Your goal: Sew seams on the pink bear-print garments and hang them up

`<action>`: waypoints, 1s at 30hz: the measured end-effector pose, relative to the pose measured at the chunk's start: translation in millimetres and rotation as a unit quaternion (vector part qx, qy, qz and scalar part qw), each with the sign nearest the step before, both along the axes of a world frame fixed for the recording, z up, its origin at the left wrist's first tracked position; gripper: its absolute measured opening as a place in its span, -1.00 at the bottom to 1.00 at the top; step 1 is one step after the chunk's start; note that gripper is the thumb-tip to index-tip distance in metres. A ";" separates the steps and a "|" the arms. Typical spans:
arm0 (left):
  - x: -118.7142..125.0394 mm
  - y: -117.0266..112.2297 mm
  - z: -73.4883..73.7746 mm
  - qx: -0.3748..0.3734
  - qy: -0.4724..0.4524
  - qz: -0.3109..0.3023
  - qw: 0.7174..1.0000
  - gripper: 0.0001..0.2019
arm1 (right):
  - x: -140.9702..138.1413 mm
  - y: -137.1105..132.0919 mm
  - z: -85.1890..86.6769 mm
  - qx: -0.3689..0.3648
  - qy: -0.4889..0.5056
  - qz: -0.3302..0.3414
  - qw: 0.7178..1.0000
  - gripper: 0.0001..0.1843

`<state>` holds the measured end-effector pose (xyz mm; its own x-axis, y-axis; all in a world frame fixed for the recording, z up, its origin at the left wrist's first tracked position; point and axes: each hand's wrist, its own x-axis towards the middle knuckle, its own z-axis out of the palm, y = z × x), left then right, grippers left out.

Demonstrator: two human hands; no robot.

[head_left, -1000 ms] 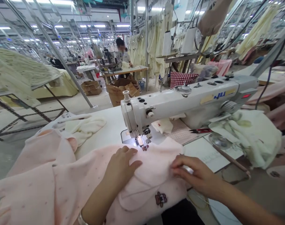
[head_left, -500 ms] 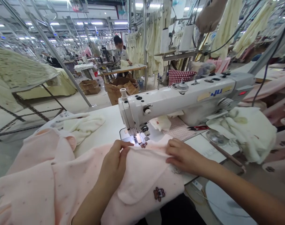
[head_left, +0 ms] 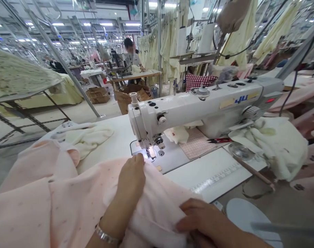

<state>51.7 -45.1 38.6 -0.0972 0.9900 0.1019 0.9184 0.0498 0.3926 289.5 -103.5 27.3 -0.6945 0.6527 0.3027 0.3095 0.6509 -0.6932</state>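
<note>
A pale pink fleece garment [head_left: 69, 203] with small dots lies bunched over the near edge of the white sewing table [head_left: 211, 182]. My left hand [head_left: 131, 182] grips a fold of it, with the fingertips close to the presser foot [head_left: 149, 152] of a white industrial sewing machine [head_left: 193, 106]. My right hand [head_left: 200, 217] holds the fabric lower down, near the table's front edge. A metal bracelet [head_left: 106, 237] circles my left wrist. The fabric is off the needle plate, and the needle area shows lit.
Red-handled snips [head_left: 219, 140] lie on a checked pink pad [head_left: 196, 144] behind the machine head. A heap of cream cloth [head_left: 275, 148] sits at the right, and more cream cloth [head_left: 89, 136] lies at the left. A co-worker [head_left: 129, 57] sews at a far table.
The pink fabric has been drawn back from the needle toward me. My right hand has moved down and nearer to me, and the embroidered bear patch is out of sight.
</note>
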 end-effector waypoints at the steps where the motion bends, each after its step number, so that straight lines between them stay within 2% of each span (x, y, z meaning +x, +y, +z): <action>1: -1.6 7.0 -5.2 -0.013 -0.012 0.002 1.000 -0.81 | -1.6 11.0 -3.1 0.044 -0.010 0.026 0.999 -0.59; 3: -5.9 13.9 -10.1 -0.028 -0.037 0.004 0.999 -0.88 | -2.5 30.3 -10.4 0.117 -0.001 0.045 0.992 -0.60; 6: -13.3 15.7 -6.4 -0.038 -0.057 -0.003 0.998 -0.89 | 0.1 45.6 -19.4 0.163 0.023 0.011 0.986 -0.68; 9: -17.1 20.3 -5.2 -0.028 -0.044 -0.014 0.999 -0.87 | 3.2 51.1 -20.3 0.175 0.000 -0.003 0.984 -0.72; 14: -15.1 29.0 -21.3 -0.010 -0.019 -0.006 1.000 -0.85 | 5.8 62.1 -16.0 0.197 -0.016 0.037 0.980 -0.72; 18: -14.6 30.4 -29.2 0.020 0.008 -0.016 1.000 -0.88 | 6.9 65.2 -17.3 0.197 0.001 0.030 0.980 -0.77; 22: -12.3 30.1 -29.2 0.051 0.046 -0.061 0.996 -0.82 | 8.7 61.7 -16.5 0.199 -0.008 0.026 0.980 -0.77; 26: -10.2 21.3 -29.3 0.045 0.076 -0.115 0.989 -0.74 | 11.4 57.8 -15.1 0.192 -0.010 0.038 0.981 -0.75; 30: -12.3 13.5 -33.2 0.094 0.119 -0.134 0.979 -0.71 | 12.4 54.4 -17.6 0.194 -0.007 0.036 0.980 -0.74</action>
